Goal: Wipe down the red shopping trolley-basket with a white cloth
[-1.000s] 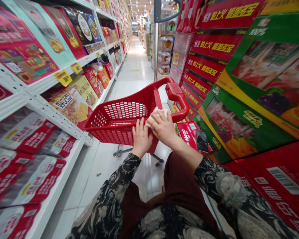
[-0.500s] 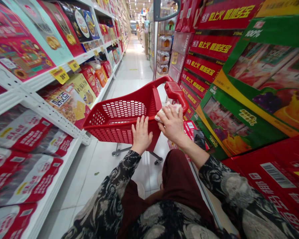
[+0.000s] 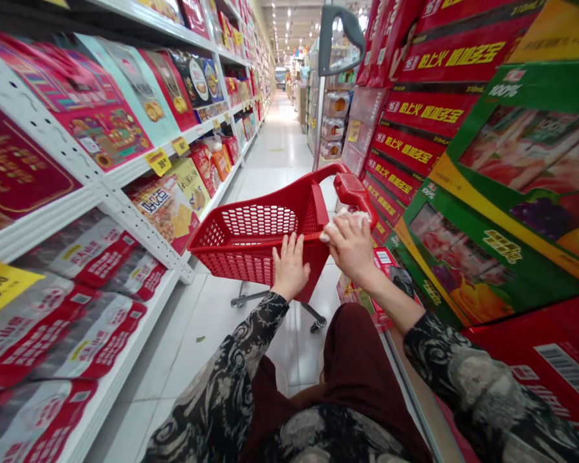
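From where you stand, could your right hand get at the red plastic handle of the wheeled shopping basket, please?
Probably yes: your right hand sits just below the red plastic handle, with nothing between them except the pale crumpled item it is holding.

Supermarket aisle [image 3: 277,145]: white shelves [image 3: 38,222] with yellow price tags [image 3: 157,162] left of a red shopping cart [image 3: 236,263], boxed drinks [image 3: 506,193] right.

White steel shelf edge [image 3: 43,218], left: red-and-white snack packets [image 3: 89,257], yellow price tags [image 3: 157,161]. Pale tiled floor [image 3: 193,373]: red wheeled shopping basket [image 3: 241,263], small green scrap [image 3: 201,338].
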`<state>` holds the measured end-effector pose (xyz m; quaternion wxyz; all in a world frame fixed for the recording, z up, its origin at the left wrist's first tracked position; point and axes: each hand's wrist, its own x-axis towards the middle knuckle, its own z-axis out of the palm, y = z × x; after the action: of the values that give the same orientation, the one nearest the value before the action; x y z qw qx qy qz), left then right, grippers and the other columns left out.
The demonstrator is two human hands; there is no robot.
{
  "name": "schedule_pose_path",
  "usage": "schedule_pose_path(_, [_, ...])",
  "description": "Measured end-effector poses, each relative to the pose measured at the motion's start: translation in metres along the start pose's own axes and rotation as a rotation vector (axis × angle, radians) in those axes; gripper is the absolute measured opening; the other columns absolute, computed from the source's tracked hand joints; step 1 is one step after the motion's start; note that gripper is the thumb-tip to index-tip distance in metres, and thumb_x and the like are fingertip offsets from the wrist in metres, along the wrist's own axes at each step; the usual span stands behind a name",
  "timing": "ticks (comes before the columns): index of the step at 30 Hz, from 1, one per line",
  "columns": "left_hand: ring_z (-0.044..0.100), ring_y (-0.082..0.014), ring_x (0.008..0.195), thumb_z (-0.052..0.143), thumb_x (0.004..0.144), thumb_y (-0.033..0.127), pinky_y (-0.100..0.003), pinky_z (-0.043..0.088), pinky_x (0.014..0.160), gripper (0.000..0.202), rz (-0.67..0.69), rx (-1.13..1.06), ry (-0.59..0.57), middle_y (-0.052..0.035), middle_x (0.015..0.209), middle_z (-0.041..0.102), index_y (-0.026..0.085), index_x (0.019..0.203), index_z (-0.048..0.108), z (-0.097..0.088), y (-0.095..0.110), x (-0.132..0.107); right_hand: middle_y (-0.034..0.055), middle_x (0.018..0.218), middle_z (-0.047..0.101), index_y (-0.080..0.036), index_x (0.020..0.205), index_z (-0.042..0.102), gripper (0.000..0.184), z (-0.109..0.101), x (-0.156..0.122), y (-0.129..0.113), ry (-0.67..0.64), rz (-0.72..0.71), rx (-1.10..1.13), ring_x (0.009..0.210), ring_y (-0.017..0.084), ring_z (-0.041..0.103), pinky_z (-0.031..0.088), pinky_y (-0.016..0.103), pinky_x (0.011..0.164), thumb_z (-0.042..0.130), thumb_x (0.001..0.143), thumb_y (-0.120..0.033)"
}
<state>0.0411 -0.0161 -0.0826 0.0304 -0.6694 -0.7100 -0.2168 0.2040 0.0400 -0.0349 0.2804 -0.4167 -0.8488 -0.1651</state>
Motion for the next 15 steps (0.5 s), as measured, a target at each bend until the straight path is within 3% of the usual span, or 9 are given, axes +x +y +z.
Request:
schedule_pose_path(6, [0.023, -0.0273, 0.138, 0.047, 0.077, 0.014, -0.06, 0.019, 0.108, 0.064, 0.004, -0.059, -0.047, -0.0128, 0.148, 0.03, 0.017, 0.139, 0.032, -0.005, -0.007, 0.002, 0.0099, 0.133, 0.052, -0.019, 0.117, 0.058, 0.033, 0.02, 0.01, -0.032, -0.078, -0.197, 0.045, 0.128, 0.028, 0.037, 0.021, 0.05, 0.108, 0.044, 0.087, -0.02])
schedule_pose_path(10, [0.026, -0.0214, 0.138, 0.037, 0.084, 0.017, -0.055, 0.02, 0.11, 0.054, -0.017, -0.18, 0.015, -0.011, 0.148, 0.031, 0.017, 0.138, 0.033, -0.017, 0.0, 0.014, 0.0103, 0.136, 0.049, -0.02, 0.124, 0.053, 0.039, 0.012, 0.005, -0.023, -0.07, -0.186, 0.094, 0.129, 0.03, 0.037, 0.017, 0.056, 0.107, 0.046, 0.086, -0.024])
schedule_pose_path(12, [0.025, -0.0185, 0.138, 0.034, 0.087, 0.022, -0.05, 0.019, 0.112, 0.051, 0.08, -0.223, 0.043, -0.0094, 0.149, 0.03, 0.018, 0.138, 0.032, -0.021, 0.008, 0.023, 0.0127, 0.137, 0.048, -0.016, 0.129, 0.047, 0.047, 0.007, -0.001, -0.014, -0.072, -0.178, 0.134, 0.13, 0.03, 0.036, 0.016, 0.056, 0.107, 0.047, 0.083, -0.024])
schedule_pose_path(15, [0.029, -0.018, 0.136, 0.035, 0.089, 0.029, -0.05, 0.019, 0.112, 0.052, 0.23, -0.232, -0.008, -0.0079, 0.147, 0.034, 0.021, 0.141, 0.027, -0.021, 0.022, 0.036, 0.016, 0.138, 0.046, -0.012, 0.131, 0.044, 0.053, -0.001, -0.006, -0.001, -0.033, -0.145, 0.229, 0.129, 0.027, 0.038, 0.018, 0.053, 0.108, 0.048, 0.079, -0.022])
